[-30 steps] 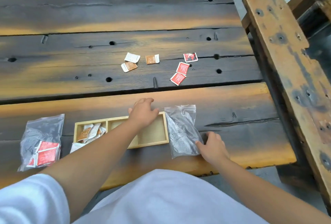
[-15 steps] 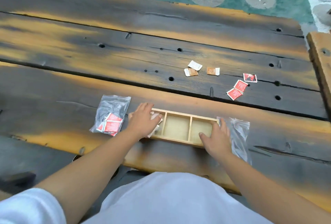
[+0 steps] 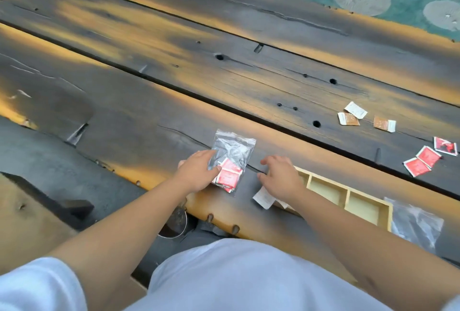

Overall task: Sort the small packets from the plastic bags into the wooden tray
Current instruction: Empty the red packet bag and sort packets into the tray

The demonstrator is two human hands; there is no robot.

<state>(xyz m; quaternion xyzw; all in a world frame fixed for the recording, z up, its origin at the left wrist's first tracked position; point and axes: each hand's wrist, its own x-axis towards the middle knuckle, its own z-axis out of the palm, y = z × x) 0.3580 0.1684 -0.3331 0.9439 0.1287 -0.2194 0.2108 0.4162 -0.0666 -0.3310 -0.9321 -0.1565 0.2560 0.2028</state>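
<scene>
A clear plastic bag point(image 3: 232, 151) with several red packets point(image 3: 229, 177) lies on the dark plank table near its front edge. My left hand point(image 3: 196, 171) grips the bag's left edge, thumb on top. My right hand point(image 3: 281, 177) hovers with spread fingers over the left end of the wooden tray point(image 3: 348, 188) and hides that compartment. White packets point(image 3: 263, 197) stick out from beneath it. The tray's two visible compartments hold nothing. An empty clear bag point(image 3: 415, 226) lies right of the tray.
Loose white and brown packets point(image 3: 353, 116) and three red packets point(image 3: 423, 161) lie farther back on the right. A metal cup point(image 3: 174, 223) sits below the table's front edge. A dark wooden block point(image 3: 49, 201) is at lower left.
My view has swung left. My left hand left the tray's left end and took hold of the bag of red packets. My right hand moved from the tray's right end to its left end.
</scene>
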